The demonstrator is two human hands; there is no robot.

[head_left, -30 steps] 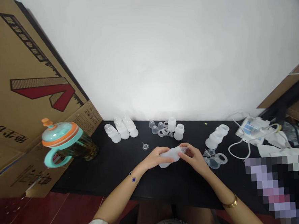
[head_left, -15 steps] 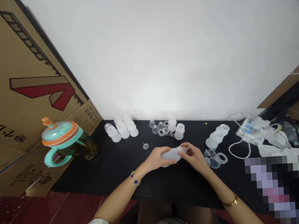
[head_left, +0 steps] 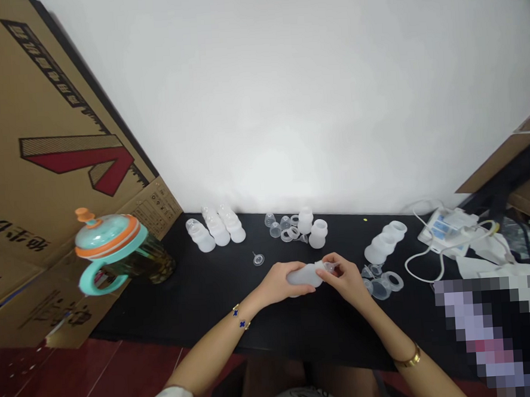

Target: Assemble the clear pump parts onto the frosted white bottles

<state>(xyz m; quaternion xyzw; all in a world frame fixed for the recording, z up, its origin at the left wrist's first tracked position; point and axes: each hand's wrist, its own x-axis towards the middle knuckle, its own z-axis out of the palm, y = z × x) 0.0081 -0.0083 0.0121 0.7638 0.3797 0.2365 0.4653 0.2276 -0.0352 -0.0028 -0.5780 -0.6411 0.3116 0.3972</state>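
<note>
Gripping a bottle [head_left: 306, 275] — left fingers [head_left: 302, 289] round body, right fingers [head_left: 331, 278] at top, room leftward on black table [head_left: 199, 295], front edge [head_left: 175, 345] nearby

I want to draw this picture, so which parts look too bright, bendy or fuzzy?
In the head view, the wall is brightest low in the middle; the mug seems to lean outward, probably from lens stretch; blocky squares cover the lower right; the clear tip of the bottle, by the right hand, is hard to make out.
</note>
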